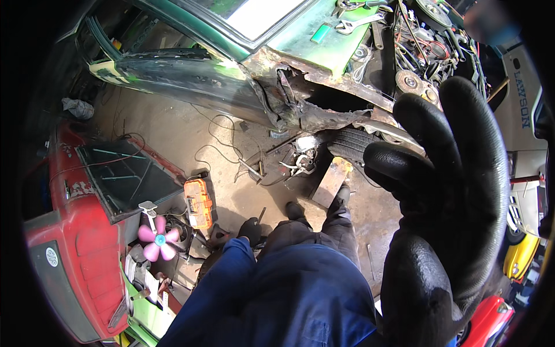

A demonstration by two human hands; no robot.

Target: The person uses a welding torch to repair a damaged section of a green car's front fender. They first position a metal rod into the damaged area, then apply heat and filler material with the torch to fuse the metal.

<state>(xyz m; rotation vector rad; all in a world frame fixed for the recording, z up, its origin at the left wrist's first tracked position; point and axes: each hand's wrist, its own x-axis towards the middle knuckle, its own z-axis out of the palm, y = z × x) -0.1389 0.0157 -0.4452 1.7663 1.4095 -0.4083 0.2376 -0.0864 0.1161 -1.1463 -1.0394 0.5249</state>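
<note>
Concrete floor (173, 124), stained and gritty, is seen alongside a green car (185, 75), taken as landmark. Dull, patchy paint and rust-eaten, ragged metal are noted on its near side. One treaded black rubber tyre (354, 143) is exposed below the torn front section of the green car. One adjustable wrench (357, 24) of bright metal and one green oblong (321, 33) are laid on the green car's scuffed upper panel.

Two black-gloved hands observed. Left hand (250, 232): low, apart from the green car; grip apparently closed around one thin dark bar (262, 214), which projects toward the car. Right hand (448, 214): raised before the green car's front end; grip loosely curled and unclosed, nothing seen held.

Across the floor from the green car, one orange case (198, 203) and one five-bladed pink fan (160, 240) are recorded.
</note>
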